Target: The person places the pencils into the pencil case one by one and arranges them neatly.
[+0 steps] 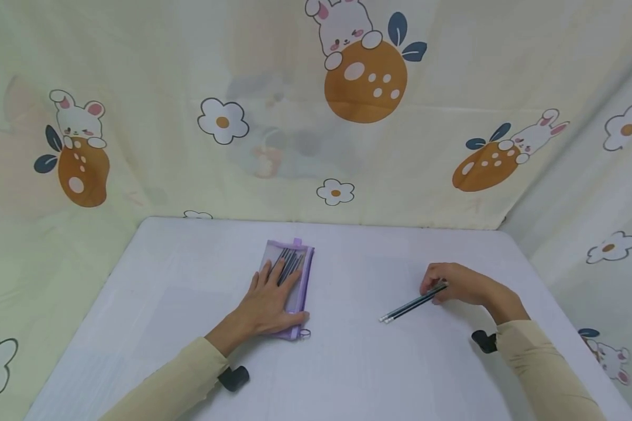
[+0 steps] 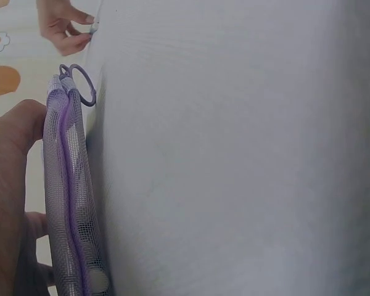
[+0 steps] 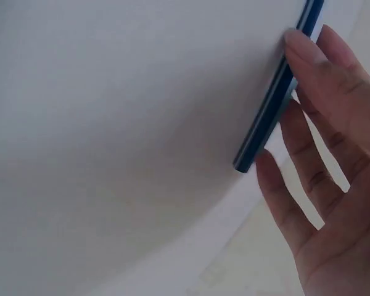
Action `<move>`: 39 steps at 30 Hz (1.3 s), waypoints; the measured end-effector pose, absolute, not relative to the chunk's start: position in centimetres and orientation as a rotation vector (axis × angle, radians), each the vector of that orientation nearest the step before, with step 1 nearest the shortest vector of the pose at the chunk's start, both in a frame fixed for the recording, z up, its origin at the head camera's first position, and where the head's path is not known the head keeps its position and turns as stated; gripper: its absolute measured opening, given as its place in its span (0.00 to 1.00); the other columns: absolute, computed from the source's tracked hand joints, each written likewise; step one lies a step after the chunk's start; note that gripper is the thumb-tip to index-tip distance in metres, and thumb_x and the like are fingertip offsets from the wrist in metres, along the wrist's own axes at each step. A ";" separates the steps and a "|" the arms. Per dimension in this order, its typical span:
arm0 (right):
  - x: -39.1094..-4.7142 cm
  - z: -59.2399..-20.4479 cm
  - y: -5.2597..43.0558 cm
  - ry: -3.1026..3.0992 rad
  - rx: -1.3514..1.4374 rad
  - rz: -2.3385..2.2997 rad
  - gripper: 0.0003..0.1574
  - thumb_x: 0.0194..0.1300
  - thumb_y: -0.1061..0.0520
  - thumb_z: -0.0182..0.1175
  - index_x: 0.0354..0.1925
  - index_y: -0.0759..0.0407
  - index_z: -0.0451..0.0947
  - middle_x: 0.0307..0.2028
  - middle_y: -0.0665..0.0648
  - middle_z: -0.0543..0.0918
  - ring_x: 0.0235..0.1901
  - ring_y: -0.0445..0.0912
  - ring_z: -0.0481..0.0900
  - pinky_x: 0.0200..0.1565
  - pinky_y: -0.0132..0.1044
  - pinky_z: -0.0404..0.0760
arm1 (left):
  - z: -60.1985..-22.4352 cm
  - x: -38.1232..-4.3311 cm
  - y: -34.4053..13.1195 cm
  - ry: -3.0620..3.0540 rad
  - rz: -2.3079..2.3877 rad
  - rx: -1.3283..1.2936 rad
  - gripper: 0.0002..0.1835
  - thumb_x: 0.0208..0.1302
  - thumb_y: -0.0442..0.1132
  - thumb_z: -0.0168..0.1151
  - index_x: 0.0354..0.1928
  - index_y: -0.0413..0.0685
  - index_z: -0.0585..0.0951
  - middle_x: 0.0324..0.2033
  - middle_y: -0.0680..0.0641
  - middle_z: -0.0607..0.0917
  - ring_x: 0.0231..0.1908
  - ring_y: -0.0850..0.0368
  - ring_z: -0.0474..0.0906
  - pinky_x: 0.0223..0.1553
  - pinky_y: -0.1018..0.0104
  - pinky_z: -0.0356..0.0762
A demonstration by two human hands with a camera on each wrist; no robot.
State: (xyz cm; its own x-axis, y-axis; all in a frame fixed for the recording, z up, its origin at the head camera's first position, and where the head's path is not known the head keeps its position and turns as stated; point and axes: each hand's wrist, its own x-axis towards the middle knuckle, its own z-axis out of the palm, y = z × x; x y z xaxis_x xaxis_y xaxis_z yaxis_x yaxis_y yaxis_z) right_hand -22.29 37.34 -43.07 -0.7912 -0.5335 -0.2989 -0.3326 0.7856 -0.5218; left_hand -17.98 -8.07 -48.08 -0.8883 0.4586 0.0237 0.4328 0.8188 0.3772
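A mesh zip pouch (image 1: 308, 279) with a purple edge lies left of the table's middle, several dark pencils (image 1: 289, 260) showing inside. My left hand (image 1: 265, 302) rests flat on it, fingers spread, covering its middle. In the left wrist view the pouch (image 2: 60, 185) appears edge-on, with its purple zipper (image 2: 71, 203) and a ring (image 2: 85, 86) at one end. On the right, my right hand (image 1: 455, 283) pinches dark pencils (image 1: 412, 305) with white tips, held slanting. The right wrist view shows thumb and fingers on the blue-looking pencils (image 3: 268, 111); their exact number is unclear.
The white table (image 1: 347, 374) has rounded far corners. Behind it hangs a curtain (image 1: 274, 199) printed with rabbits and flowers, and another curtain (image 1: 574, 204) runs along the right side. A black wrist device (image 1: 234, 379) shows under each sleeve.
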 end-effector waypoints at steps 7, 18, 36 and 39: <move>-22.5 -44.5 38.0 2.511 -0.747 -0.738 0.14 0.58 0.68 0.71 0.36 0.53 0.80 0.36 0.50 0.80 0.40 0.44 0.77 0.44 0.34 0.77 | -48.2 -18.0 -8.1 2.927 0.579 0.713 0.51 0.56 0.72 0.60 0.79 0.57 0.61 0.78 0.33 0.52 0.76 0.25 0.42 0.71 0.28 0.48; -23.0 -43.7 37.6 2.692 -0.900 -0.445 0.14 0.53 0.63 0.75 0.34 0.43 0.87 0.36 0.40 0.84 0.40 0.37 0.80 0.47 0.41 0.81 | -48.3 -17.9 -8.1 2.938 0.586 0.738 0.51 0.57 0.72 0.60 0.78 0.56 0.62 0.78 0.33 0.53 0.76 0.25 0.43 0.70 0.28 0.51; -24.5 -41.8 33.5 2.902 -1.091 -0.401 0.16 0.54 0.63 0.75 0.36 0.42 0.88 0.36 0.36 0.82 0.40 0.38 0.79 0.44 0.43 0.82 | -48.1 -18.0 -8.1 2.941 0.583 0.726 0.51 0.57 0.72 0.59 0.78 0.56 0.62 0.78 0.33 0.53 0.76 0.26 0.43 0.70 0.27 0.50; -24.9 -41.7 32.3 2.933 -1.063 -0.377 0.16 0.54 0.62 0.76 0.35 0.40 0.87 0.36 0.35 0.82 0.41 0.39 0.78 0.44 0.43 0.81 | -48.1 -18.0 -8.1 2.941 0.581 0.730 0.51 0.57 0.72 0.60 0.78 0.56 0.62 0.78 0.32 0.53 0.76 0.25 0.43 0.70 0.27 0.51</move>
